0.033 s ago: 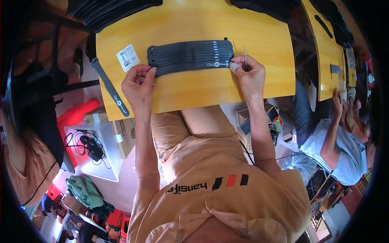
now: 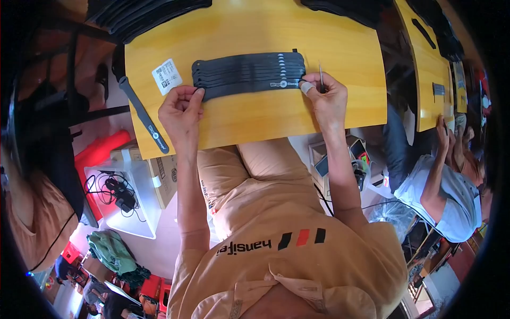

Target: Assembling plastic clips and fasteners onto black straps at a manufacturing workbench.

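Observation:
A row of overlapping black straps (image 2: 239, 74) with white printed marks lies across the yellow table. At their left end, my left hand (image 2: 182, 106) pinches the edge of the nearest strap between thumb and fingers. My right hand (image 2: 328, 101) presses thumb and fingers on the right end of the same strap. A pale wrap covers part of its thumb. Out of that hand sticks a thin pointed metal tool (image 2: 321, 77) with a dark lower part; its kind I cannot make out. Left of my left hand lies a single black strap (image 2: 142, 114), near a white printed label (image 2: 167, 76).
Piles of black straps (image 2: 154, 17) and dark material (image 2: 345, 9) stand at the far edge of the yellow table (image 2: 255, 119). Below left is a translucent bin (image 2: 143, 212) with black cables. A co-worker (image 2: 433, 196) sits at another table (image 2: 425, 101) on the right.

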`<control>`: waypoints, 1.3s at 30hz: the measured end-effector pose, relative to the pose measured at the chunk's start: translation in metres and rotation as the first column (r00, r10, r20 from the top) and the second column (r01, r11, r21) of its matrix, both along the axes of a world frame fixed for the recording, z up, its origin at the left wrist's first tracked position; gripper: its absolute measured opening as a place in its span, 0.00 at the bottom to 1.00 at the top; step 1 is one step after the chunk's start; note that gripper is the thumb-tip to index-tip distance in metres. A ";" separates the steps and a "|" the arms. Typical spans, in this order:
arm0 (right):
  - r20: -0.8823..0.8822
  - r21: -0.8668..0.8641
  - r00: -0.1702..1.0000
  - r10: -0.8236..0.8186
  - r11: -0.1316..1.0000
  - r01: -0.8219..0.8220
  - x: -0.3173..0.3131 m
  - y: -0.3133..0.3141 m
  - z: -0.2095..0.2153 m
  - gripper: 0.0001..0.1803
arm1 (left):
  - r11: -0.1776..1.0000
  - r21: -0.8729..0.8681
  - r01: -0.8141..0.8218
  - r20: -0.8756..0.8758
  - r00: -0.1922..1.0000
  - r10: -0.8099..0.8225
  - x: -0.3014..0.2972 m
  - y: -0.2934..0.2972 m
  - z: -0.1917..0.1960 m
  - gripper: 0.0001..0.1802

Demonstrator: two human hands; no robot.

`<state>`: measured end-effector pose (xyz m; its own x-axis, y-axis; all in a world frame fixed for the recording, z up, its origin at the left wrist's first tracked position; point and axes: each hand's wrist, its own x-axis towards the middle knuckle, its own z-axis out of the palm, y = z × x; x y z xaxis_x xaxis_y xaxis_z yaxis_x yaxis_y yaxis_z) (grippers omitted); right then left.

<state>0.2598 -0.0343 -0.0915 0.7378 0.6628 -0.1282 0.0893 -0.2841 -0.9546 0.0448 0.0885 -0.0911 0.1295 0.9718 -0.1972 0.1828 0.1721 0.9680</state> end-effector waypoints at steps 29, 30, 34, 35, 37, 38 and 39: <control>0.149 -0.077 0.989 0.017 0.997 -0.005 0.004 0.006 0.001 0.03 | 0.991 0.135 0.009 -0.135 0.991 0.009 0.006 0.002 -0.002 0.07; 0.154 -0.119 0.988 0.029 0.993 -0.011 0.005 0.006 0.002 0.03 | 0.990 0.143 0.009 -0.131 0.991 0.009 0.006 0.002 -0.002 0.07; 0.213 -0.163 0.973 0.089 0.985 -0.055 0.009 0.005 0.005 0.04 | 0.990 0.136 0.032 -0.130 0.991 -0.015 0.001 0.006 -0.006 0.08; 0.187 -0.164 0.977 0.099 0.984 -0.068 0.009 0.005 0.007 0.03 | 0.995 0.095 0.038 -0.089 0.996 -0.030 0.001 0.007 -0.005 0.08; 0.171 -0.155 0.979 0.111 0.984 -0.085 0.011 0.003 0.007 0.03 | 0.996 0.080 0.033 -0.094 0.995 -0.025 0.002 0.007 -0.003 0.07; 0.153 -0.138 0.980 0.129 0.985 -0.108 0.013 0.001 0.006 0.03 | 0.998 0.051 0.032 -0.105 0.994 -0.027 0.002 0.007 -0.002 0.07; 0.135 -0.122 0.980 0.148 0.984 -0.132 0.016 -0.001 0.005 0.03 | 0.998 0.062 0.026 -0.097 0.995 -0.020 0.001 0.007 -0.002 0.07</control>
